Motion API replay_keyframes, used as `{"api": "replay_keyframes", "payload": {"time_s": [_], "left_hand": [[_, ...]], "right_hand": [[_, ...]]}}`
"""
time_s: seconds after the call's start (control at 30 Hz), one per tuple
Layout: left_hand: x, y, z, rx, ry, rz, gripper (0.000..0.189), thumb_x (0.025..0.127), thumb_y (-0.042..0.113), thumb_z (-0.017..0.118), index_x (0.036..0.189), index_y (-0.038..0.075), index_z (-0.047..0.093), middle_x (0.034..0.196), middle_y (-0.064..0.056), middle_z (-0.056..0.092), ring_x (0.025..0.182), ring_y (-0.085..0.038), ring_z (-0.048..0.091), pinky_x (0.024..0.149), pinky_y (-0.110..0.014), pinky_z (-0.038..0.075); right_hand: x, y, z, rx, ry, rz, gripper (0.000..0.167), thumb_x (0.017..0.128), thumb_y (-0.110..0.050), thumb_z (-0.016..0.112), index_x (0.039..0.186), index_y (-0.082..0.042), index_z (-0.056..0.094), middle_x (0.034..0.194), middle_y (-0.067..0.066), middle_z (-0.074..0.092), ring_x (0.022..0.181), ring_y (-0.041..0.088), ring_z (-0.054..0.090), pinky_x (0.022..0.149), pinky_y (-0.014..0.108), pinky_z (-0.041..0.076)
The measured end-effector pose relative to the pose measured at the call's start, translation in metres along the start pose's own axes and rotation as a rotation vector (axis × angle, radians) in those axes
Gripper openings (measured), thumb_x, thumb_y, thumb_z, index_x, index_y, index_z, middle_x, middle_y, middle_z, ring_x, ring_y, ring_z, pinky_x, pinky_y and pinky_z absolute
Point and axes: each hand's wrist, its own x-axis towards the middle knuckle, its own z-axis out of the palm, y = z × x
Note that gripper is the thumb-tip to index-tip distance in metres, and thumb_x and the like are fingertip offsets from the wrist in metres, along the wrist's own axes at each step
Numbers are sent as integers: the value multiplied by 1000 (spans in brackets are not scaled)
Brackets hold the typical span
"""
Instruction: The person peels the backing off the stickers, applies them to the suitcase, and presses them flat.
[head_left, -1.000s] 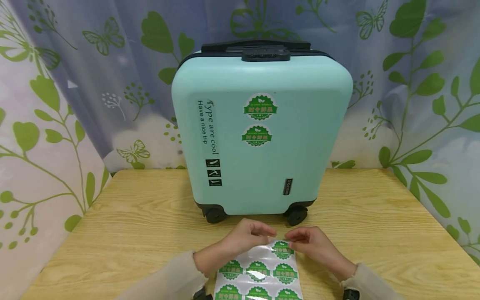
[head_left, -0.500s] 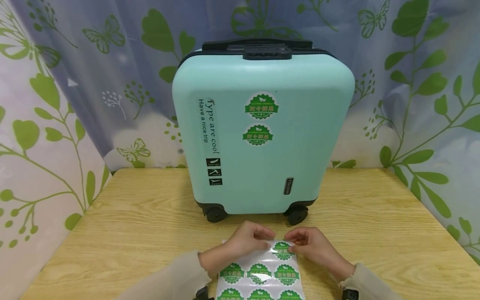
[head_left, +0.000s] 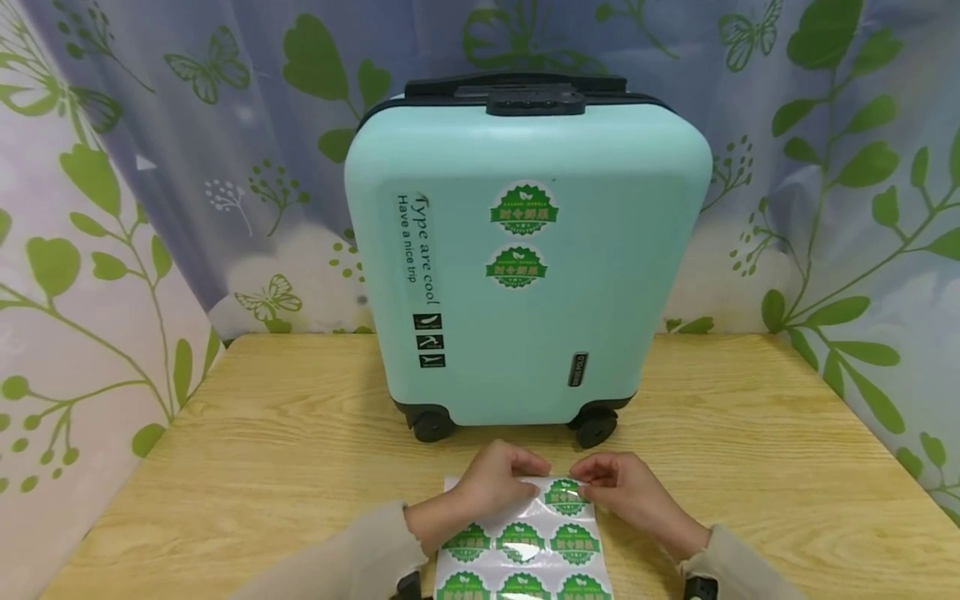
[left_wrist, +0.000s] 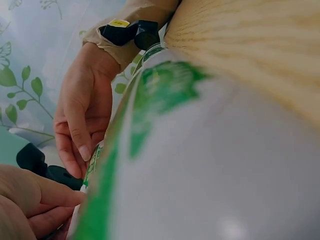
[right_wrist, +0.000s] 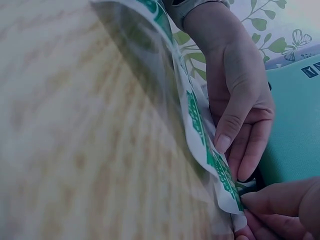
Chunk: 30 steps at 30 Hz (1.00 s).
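Observation:
A glossy sheet of round green stickers (head_left: 520,543) lies in front of me, its far row showing white backing on the left and one sticker (head_left: 564,497) at the right corner. My left hand (head_left: 495,483) grips the far edge, thumb on top and fingers beyond it. At the far right corner, my right hand (head_left: 626,492) pinches the edge, its thumb over that sticker's right side. In the right wrist view the sheet's edge (right_wrist: 200,145) bends up off the table. Behind stands a mint-green suitcase (head_left: 585,250) bearing two matching green stickers (head_left: 523,208).
The suitcase's black wheels (head_left: 597,427) rest on the wooden table (head_left: 247,433), just beyond my hands. A curtain with leaves and butterflies (head_left: 270,167) hangs behind and at both sides. Black wrist devices (head_left: 701,588) sit at my cuffs.
My left forearm and the sheet have shifted slightly to the right. Both hands keep their hold at the far edge, and the right one has hardly moved.

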Motion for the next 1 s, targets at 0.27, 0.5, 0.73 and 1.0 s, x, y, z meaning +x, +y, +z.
{"api": "replay_keyframes", "payload": {"time_s": [0.27, 0.5, 0.73, 1.0], "left_hand": [[1, 2, -2, 38, -15, -11, 24, 76, -5, 71, 97, 7, 74, 97, -2, 72, 89, -14, 66, 79, -27, 51], [3, 2, -7, 42, -25, -36, 21, 74, -2, 75, 93, 7, 74, 85, 2, 72, 79, -9, 65, 76, -24, 52], [6, 3, -13, 64, -49, 1, 19, 70, -3, 78, 88, 5, 74, 82, -2, 72, 72, -8, 65, 69, -19, 51], [7, 4, -17, 88, -70, -9, 13, 71, 0, 79, 81, 8, 75, 76, 0, 71, 66, -7, 63, 64, -19, 50]], "right_hand": [[-1, -1, 0, 4, 12, 0, 21, 84, -3, 66, 103, 7, 65, 94, 10, 67, 83, 17, 60, 69, 24, 51], [-1, -2, 1, 3, 22, 1, 20, 84, -3, 66, 101, 6, 65, 93, 10, 67, 83, 17, 60, 69, 23, 50], [-1, -2, -1, 24, -3, -54, 22, 84, -3, 67, 102, 9, 64, 97, 16, 67, 85, 21, 61, 70, 23, 51], [-3, -3, 0, 30, -14, -38, 24, 84, -3, 66, 103, 10, 64, 98, 16, 67, 86, 20, 61, 71, 23, 51]]}}
